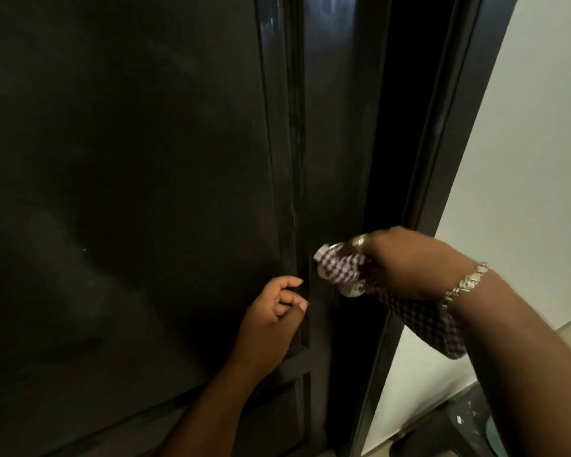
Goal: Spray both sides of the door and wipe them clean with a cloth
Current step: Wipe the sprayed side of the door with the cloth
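Wipe step, I judge: right hand point(399, 262) clamps checked cloth point(343, 265) round knob point(350, 288), frame centre-right. Left hand point(271, 311) loosely curled, empty, against door point(129, 159). Next: rub knob, then panel.

Dark brown door point(129, 159), purple-and-white checked cloth point(343, 265), silver knob point(351, 291), silver bracelet point(465, 282), white wall point(524, 159)

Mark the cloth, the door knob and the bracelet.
cloth point(343, 267), head view: checked fabric bunched under the right hand.
door knob point(352, 290), head view: shiny metal showing below the cloth.
bracelet point(465, 281), head view: silver links on the right wrist.
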